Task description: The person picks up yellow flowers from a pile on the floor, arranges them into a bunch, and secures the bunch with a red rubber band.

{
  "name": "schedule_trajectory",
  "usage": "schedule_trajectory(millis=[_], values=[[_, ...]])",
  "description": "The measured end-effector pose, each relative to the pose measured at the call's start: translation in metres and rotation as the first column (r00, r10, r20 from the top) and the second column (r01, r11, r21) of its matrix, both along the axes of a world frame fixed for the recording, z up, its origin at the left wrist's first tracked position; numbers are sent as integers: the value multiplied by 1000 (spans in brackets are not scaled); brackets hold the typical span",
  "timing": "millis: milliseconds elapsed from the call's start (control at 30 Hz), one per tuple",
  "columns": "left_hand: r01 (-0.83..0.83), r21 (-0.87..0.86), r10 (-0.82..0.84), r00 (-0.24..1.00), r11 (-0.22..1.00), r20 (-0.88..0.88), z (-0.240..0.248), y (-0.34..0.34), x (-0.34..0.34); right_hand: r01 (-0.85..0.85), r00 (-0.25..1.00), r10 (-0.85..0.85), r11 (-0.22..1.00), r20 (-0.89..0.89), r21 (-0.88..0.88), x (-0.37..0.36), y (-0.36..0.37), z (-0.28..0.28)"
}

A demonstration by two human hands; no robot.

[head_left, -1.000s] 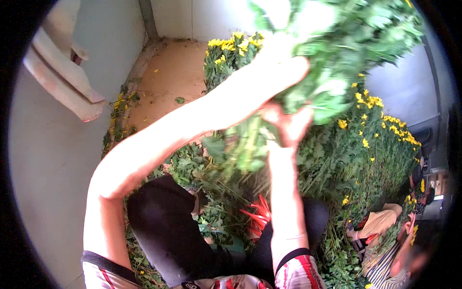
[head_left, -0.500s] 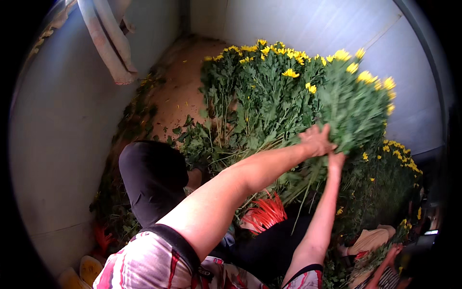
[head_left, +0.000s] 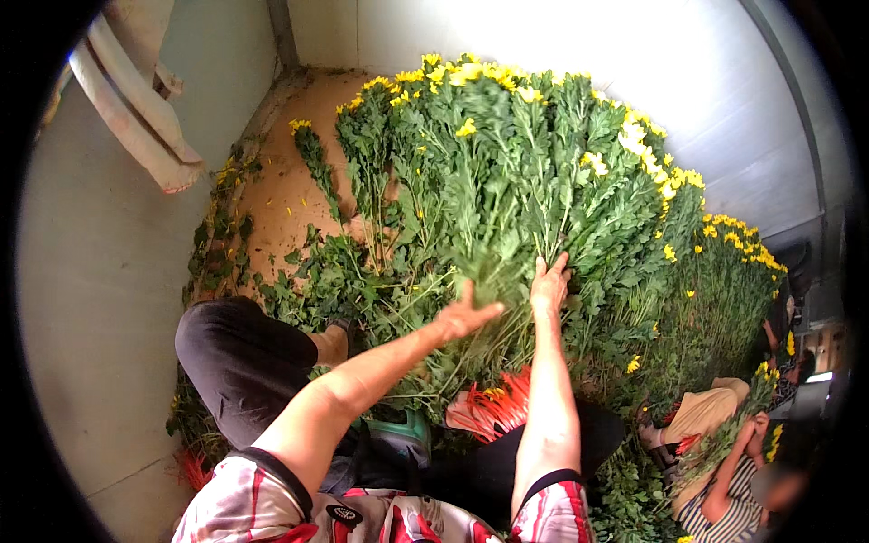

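Note:
A large bunch of green stems with yellow flowers (head_left: 507, 172) lies spread on the floor in front of me, flower heads pointing away. My left hand (head_left: 463, 315) is open, fingers spread, touching the lower stems of the bunch. My right hand (head_left: 549, 284) rests flat on the stems just to the right of it, fingers pointing up into the foliage. A bundle of red-orange ties (head_left: 493, 409) lies near my lap below the hands.
More yellow flowers (head_left: 724, 290) are piled to the right. Another person (head_left: 733, 462) sits at the lower right holding stems. Loose leaves (head_left: 217, 244) litter the brown floor (head_left: 290, 181) along the grey wall (head_left: 100, 299). My black-trousered knee (head_left: 235, 353) is at left.
The bunch, lifted high in front of the camera a second ago, has come down onto the floor. My left hand has let go of the stems and opened.

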State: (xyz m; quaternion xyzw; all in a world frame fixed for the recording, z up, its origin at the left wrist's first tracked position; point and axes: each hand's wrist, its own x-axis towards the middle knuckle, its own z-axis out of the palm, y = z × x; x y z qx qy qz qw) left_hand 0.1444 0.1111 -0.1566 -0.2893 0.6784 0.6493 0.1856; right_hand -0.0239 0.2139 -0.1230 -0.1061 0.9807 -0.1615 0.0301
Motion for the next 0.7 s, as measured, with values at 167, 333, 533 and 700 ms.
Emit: schedule_trajectory(millis=[167,333,533,700], values=[[188,-139,-180,981,972,68,1,8,-10,-85,985,77,995,-155,-44,11,31,7],[311,-502,-221,948,807,230,-1,-45,-7,-51,940,-102,901,-325,-431,22,31,4],[230,-333,-222,973,914,62,0,-33,-10,157,921,-300,870,-250,-467,-15,39,-43],[282,-164,-284,959,946,7,2,31,10,366,910,-246,856,334,-365,-44,8,-34]])
